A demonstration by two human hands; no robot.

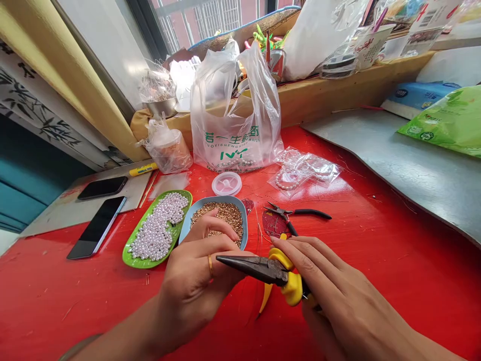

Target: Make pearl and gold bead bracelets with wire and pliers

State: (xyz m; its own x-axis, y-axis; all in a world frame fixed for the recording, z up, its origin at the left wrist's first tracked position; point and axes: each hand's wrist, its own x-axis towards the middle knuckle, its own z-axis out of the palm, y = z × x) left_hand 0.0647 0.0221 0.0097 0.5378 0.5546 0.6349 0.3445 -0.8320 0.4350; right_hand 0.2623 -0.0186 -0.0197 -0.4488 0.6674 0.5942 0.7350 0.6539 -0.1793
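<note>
My right hand [334,286] is wrapped round needle-nose pliers [259,268] with yellow and black handles. Their dark jaws point left, in front of the fingers of my left hand [199,276]. That hand wears a gold ring, and its thumb and index finger are pressed together; what they pinch, if anything, is hidden. Beyond it stands a blue-grey dish [244,220] of small gold beads [225,213]. Left of this, a green tray [128,258] holds pearly white beads [160,228]. A yellow curved piece with a dark tip [266,300] shows below the pliers.
Black-handled pliers [310,213] lie on the red table [376,301] beyond my right hand. Behind are a round plastic lid [226,184], bagged pearl strings [304,170] and a white plastic bag [236,120]. Two phones [96,228] lie left; a grey sheet [394,150] covers the right side.
</note>
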